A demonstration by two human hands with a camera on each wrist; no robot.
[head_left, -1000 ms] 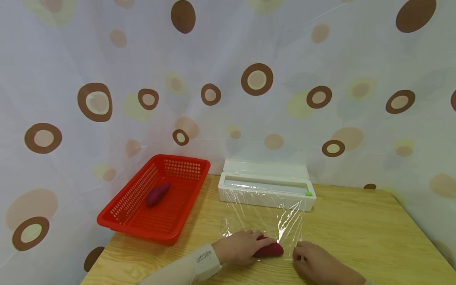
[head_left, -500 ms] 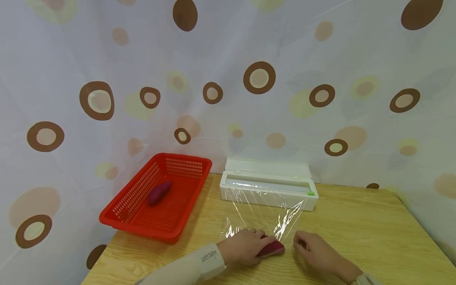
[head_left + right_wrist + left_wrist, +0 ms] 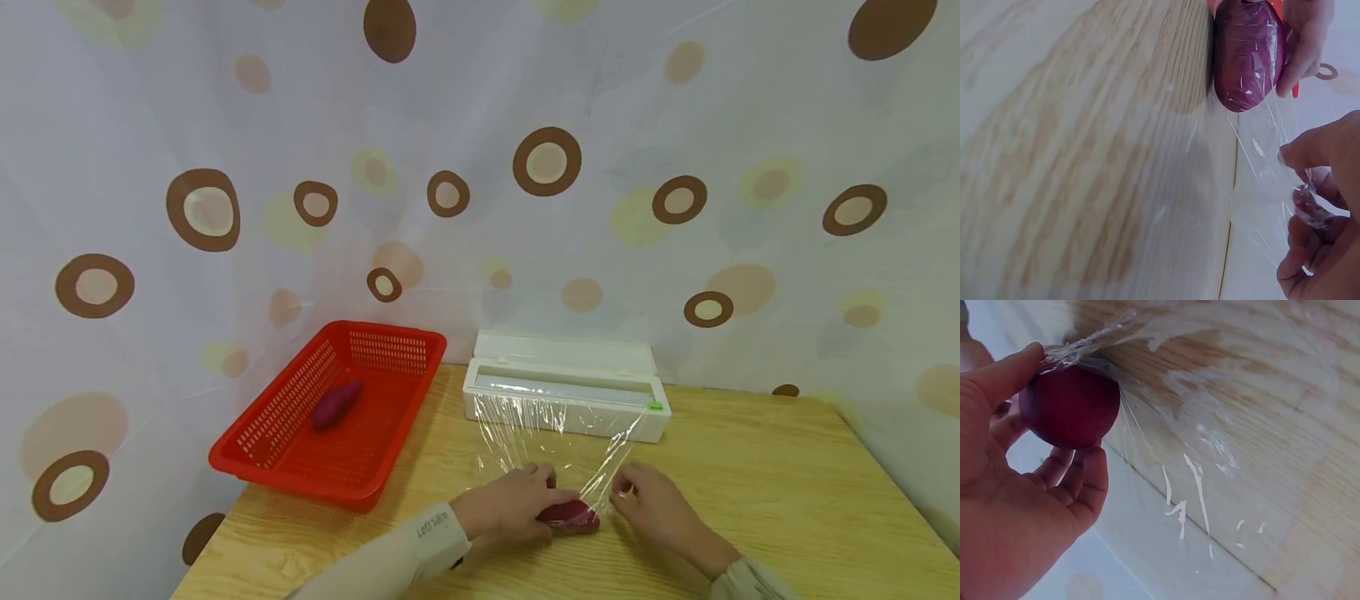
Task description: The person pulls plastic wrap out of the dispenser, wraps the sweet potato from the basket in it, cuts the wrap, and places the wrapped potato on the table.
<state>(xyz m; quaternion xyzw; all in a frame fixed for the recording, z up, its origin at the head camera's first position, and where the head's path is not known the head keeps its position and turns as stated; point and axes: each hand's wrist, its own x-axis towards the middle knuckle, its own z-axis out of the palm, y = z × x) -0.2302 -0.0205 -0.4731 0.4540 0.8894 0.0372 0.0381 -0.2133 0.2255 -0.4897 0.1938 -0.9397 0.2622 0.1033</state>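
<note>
the left hand (image 3: 504, 510) curls around the dark purple sweet potato (image 3: 573, 516), whose long axis lies left to right on the wooden table (image 3: 765, 500). the right hand (image 3: 651, 504) pinches the edge of the clear plastic film (image 3: 558, 446) just beside its right tip.

Sweet potato (image 3: 573, 517) half under left hand (image 3: 504, 512) (near end only)

Two purple sweet potatoes are in view: one sweet potato in the basket (image 3: 334, 405), one sweet potato under the film (image 3: 573, 517) on the table. One red basket (image 3: 378, 467), one white cling-film dispenser (image 3: 564, 392) and one sheet of cling film (image 3: 555, 442) drawn from it complete the count, all on one wooden table (image 3: 765, 492). Two hands work at the film: one left hand (image 3: 507, 511), one right hand (image 3: 651, 506). One dotted curtain (image 3: 480, 167) hangs behind
</note>
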